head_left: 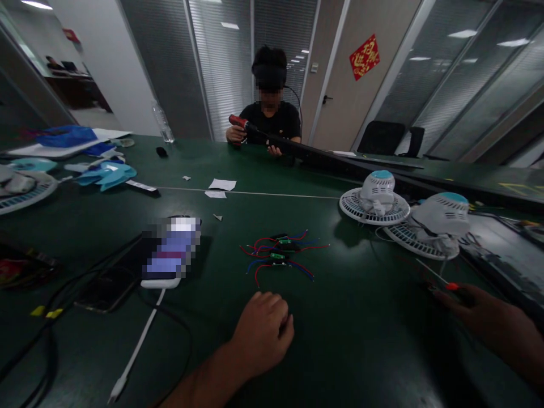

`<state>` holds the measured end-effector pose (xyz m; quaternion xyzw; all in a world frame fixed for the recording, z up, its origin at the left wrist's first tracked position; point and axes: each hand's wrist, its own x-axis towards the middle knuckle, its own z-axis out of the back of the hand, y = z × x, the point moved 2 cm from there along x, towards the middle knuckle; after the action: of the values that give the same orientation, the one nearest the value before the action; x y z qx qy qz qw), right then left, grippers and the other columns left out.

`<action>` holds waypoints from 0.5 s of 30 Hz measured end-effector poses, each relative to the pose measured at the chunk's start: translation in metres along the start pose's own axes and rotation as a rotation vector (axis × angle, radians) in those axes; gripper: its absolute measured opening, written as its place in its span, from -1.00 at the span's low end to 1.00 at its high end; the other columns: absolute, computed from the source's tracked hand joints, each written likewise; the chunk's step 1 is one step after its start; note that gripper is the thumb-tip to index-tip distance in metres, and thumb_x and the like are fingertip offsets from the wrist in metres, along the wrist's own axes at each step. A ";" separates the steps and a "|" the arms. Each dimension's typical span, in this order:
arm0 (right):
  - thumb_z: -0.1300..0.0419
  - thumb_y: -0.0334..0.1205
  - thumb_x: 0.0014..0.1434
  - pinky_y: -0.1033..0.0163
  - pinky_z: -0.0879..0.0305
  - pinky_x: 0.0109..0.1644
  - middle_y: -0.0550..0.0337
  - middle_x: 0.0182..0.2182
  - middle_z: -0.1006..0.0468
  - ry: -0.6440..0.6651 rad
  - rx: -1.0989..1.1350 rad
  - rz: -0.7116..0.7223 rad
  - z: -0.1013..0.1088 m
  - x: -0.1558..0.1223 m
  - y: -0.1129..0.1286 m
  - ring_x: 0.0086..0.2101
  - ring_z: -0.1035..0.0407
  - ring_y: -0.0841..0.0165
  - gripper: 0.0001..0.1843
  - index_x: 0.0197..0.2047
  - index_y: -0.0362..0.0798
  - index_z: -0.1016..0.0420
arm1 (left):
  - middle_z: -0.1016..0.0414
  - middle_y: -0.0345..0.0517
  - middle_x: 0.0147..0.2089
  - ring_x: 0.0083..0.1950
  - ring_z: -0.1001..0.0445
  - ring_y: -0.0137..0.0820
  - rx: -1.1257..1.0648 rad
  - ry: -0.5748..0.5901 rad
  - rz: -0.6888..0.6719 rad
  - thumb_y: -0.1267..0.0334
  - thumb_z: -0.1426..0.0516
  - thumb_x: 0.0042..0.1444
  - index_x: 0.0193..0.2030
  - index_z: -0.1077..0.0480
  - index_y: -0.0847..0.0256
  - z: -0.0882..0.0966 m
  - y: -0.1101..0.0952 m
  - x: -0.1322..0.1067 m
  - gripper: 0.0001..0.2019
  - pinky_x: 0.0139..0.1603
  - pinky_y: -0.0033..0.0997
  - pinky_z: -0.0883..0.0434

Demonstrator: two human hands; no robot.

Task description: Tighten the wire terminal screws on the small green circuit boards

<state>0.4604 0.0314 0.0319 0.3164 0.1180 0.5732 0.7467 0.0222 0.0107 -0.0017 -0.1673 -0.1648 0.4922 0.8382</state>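
My left hand rests on the green table with its fingers curled into a loose fist; nothing shows in it, though the palm side is hidden. Just beyond its knuckles lies a small cluster of circuit boards with red and blue wires spreading to both sides. At the right, my right hand is closed around a screwdriver with a red and dark handle. Its thin metal shaft points up and to the left, below two white fan housings with round grilles.
Left of my hands lie a lit phone, a dark phone and a white cable. Blue fan blades and paper scraps lie farther back. Across the table, a person holds a red power tool against a long black bar.
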 end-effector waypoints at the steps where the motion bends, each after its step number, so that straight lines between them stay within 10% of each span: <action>1: -0.37 0.02 0.17 0.06 -0.34 -0.50 0.03 -0.48 -0.55 0.024 -0.118 -0.068 -0.002 0.000 -0.004 -0.48 -0.50 0.12 -0.81 -0.35 0.11 -0.61 | -0.42 -0.12 -0.40 -0.34 -0.36 -0.33 0.002 0.000 -0.001 0.37 -0.02 0.21 -0.43 -0.29 0.21 0.000 0.000 0.000 -0.82 -0.28 -0.28 -0.19; 8: -0.24 -0.16 0.34 0.00 -0.48 -0.06 0.06 0.10 -0.52 0.310 -0.537 -0.238 -0.021 0.000 -0.005 -0.07 -0.51 0.20 -0.65 0.16 -0.01 -0.45 | -0.43 -0.11 -0.40 -0.35 -0.36 -0.32 0.018 -0.007 -0.030 0.38 -0.01 0.22 -0.43 -0.31 0.22 -0.004 0.002 -0.003 -0.80 -0.29 -0.27 -0.19; 15: -0.25 -0.16 0.34 -0.02 -0.47 -0.04 0.06 0.11 -0.51 0.497 -0.624 -0.244 -0.024 0.015 0.014 -0.05 -0.50 0.17 -0.65 0.16 0.00 -0.46 | -0.41 -0.12 -0.42 -0.37 -0.36 -0.31 0.022 -0.047 -0.059 0.41 0.01 0.22 -0.44 -0.30 0.22 -0.008 0.003 -0.002 -0.79 -0.29 -0.27 -0.20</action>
<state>0.4410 0.0557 0.0250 -0.0891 0.1519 0.5477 0.8179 0.0220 0.0095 -0.0102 -0.1415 -0.1837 0.4730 0.8500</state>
